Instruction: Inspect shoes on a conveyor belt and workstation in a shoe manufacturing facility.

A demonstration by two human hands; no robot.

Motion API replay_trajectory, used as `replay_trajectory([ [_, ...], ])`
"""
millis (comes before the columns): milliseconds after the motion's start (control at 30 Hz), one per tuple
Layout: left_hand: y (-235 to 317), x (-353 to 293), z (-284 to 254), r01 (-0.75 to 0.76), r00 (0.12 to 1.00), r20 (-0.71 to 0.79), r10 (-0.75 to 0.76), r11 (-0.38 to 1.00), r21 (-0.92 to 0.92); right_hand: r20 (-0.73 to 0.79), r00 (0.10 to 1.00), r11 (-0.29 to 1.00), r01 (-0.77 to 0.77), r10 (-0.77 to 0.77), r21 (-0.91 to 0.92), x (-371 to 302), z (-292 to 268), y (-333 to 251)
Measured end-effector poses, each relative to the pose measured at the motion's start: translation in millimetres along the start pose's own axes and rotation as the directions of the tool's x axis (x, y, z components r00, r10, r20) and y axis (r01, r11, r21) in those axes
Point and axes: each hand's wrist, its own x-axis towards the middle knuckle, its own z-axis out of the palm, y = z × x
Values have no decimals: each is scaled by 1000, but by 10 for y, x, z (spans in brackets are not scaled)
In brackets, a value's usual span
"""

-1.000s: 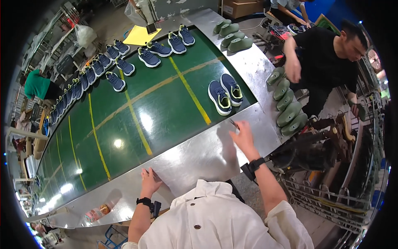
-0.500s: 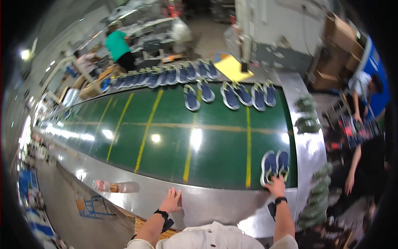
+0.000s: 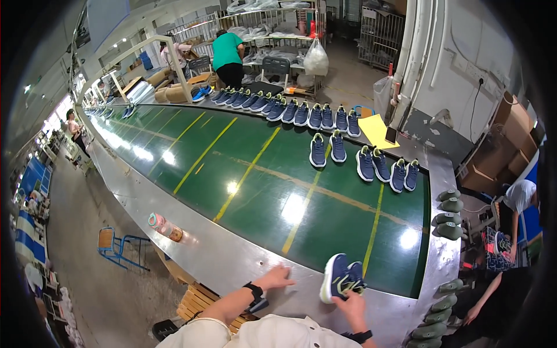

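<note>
A pair of navy sneakers with white soles and lime lining is gripped in my right hand. The pair is tilted above the near edge of the green conveyor belt, and my fingers are at the heel openings. My left hand, fingers stretched out and nothing in them, is over the metal ledge to the left of the sneakers. Three pairs of matching sneakers stand on the far side of the belt. Behind them a long row of similar sneakers lines the far ledge.
A bottle lies on the near ledge. Several green-grey shoe lasts line the right ledge; a yellow sheet rests beyond the belt. A blue-framed stool stands at left. A person in green is behind the belt; co-workers sit at right.
My right hand has lifted the sneakers off the belt and brought them left and nearer me, tilting them. My left hand has shifted right. The view has swung up and left.
</note>
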Motion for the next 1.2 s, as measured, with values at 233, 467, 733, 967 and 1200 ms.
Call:
replay_trajectory([
  [233,674,-360,188,88,982,158,99,504,-859,177,984,977,-17,-22,213,-309,547,-277],
  [467,163,-12,827,-161,981,-93,170,449,-879,426,895,701,-386,129,599,-500,643,-345],
  [733,486,-329,396,-280,951,-297,87,649,-707,48,999,745,-36,5,666,-478,483,-289],
  [967,868,-1034,-913,-642,738,-666,110,420,-642,-286,958,675,214,-5,706,-457,-642,-1274],
  [1200,1028,-1360,-1022,-748,643,-760,96,293,-596,-488,858,747,429,-161,508,-618,-939,-1600],
])
